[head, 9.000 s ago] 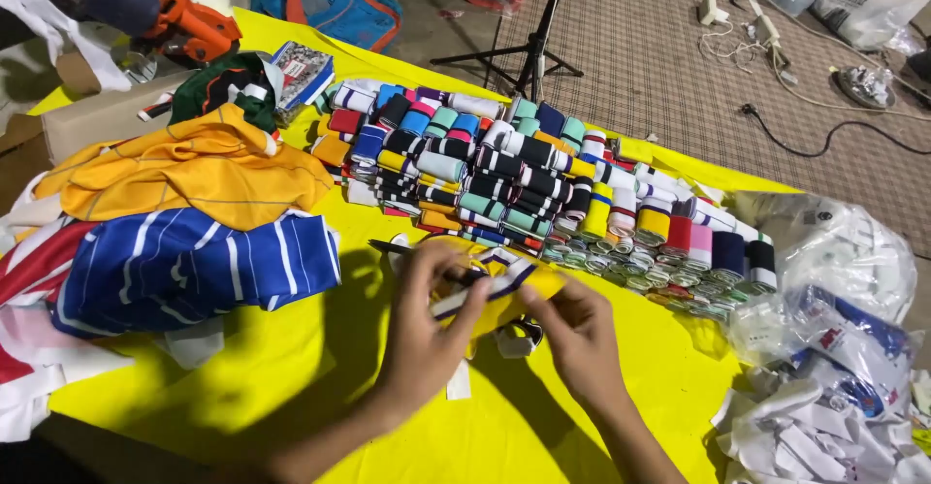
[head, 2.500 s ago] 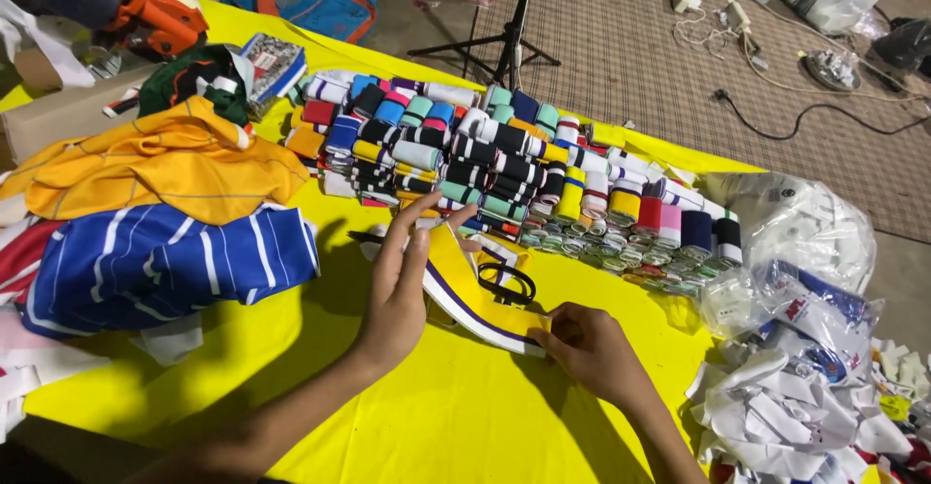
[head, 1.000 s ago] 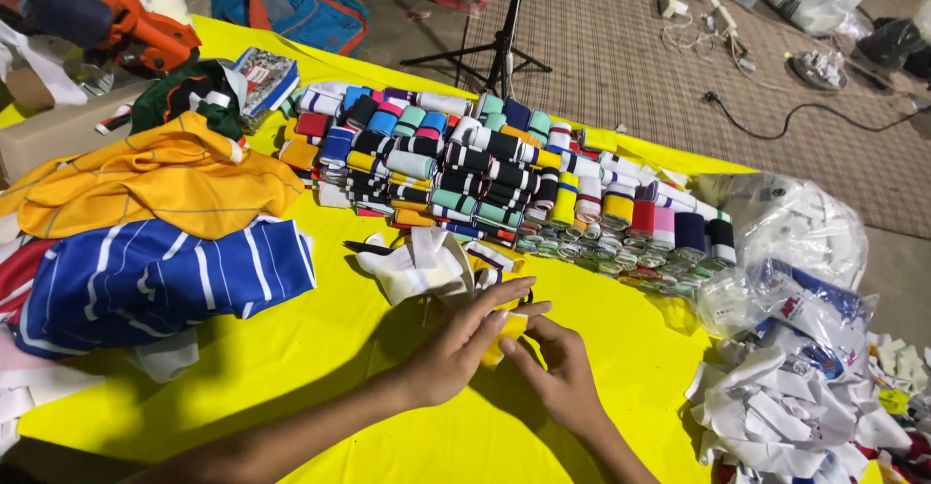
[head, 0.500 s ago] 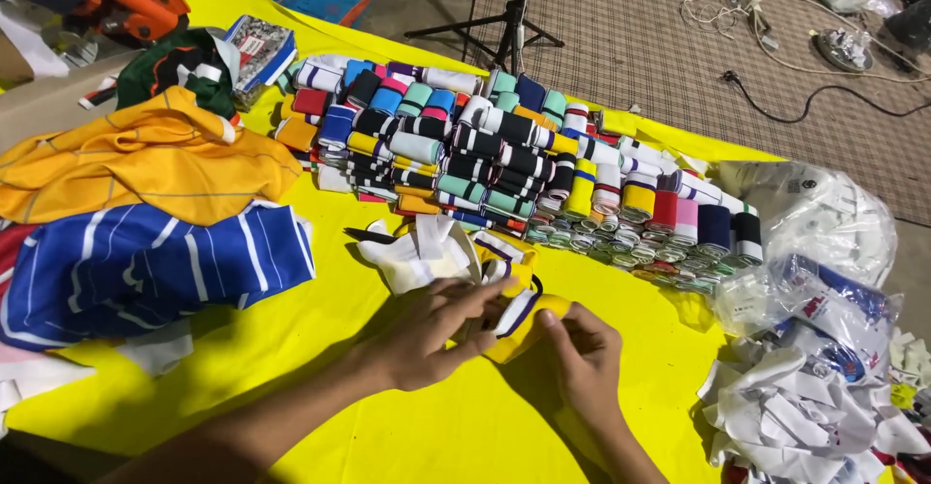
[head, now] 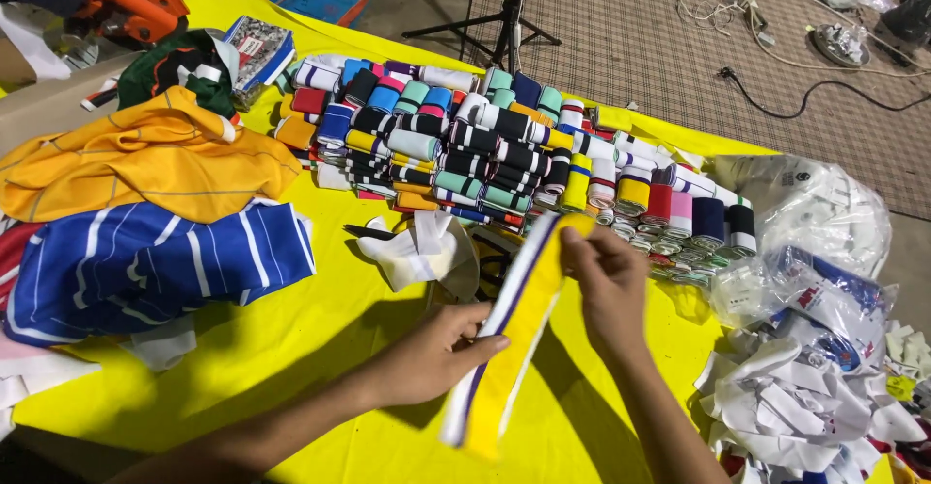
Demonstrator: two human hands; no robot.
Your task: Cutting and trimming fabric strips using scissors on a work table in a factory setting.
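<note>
A long knit band [head: 514,338], yellow with a white and purple stripe along one side, hangs stretched above the yellow table cover [head: 301,348]. My right hand [head: 606,280] pinches its upper end. My left hand [head: 436,353] grips it lower down along the striped edge, and the loose end dangles below. Just behind lie a crumpled white piece of cloth [head: 412,251] and black scissors [head: 373,233]. Further back is a wide stack of rolled striped knit bands [head: 485,149] in many colours.
Folded garments lie at the left: an orange-yellow one [head: 136,159] and a blue one with white stripes [head: 145,261]. Clear plastic bags [head: 805,242] and white cloth scraps [head: 795,406] crowd the right edge. A tripod stand [head: 504,9] and cables [head: 805,48] are on the floor beyond.
The band was bunched low on the table between both hands. Now my right hand has lifted one end up and the band is pulled out straight.
</note>
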